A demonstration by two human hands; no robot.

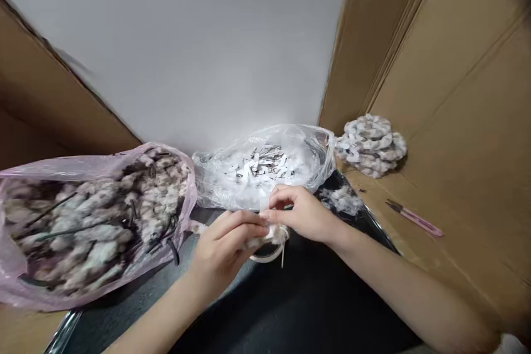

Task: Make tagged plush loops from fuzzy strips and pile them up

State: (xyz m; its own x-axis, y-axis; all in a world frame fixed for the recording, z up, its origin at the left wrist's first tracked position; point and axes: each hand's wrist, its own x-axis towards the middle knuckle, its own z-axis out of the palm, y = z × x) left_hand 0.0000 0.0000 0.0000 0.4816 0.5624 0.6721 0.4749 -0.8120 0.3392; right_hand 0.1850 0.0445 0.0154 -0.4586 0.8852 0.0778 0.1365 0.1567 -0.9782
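Above a dark tabletop [282, 310], my left hand [226, 243] is closed around a fluffy white-and-brown furry strand [274, 235]. Part of that strand trails leftward to the pink bag. My right hand [301, 213] meets the left one, its thumb and forefinger pinched on a small white strip [264, 203]. A pale loop [267, 258] and a thin loose end hang below the fingers. The held section of the strand is partly hidden by my fingers.
A pink plastic bag [191, 188] of furry strands lies left. Behind my hands is a clear bag [215, 180] with white strips. A furry coil [371, 146], a fluff tuft [342, 199] and a pink-handled cutter [415, 218] lie right. Cardboard walls [464, 66] stand around.
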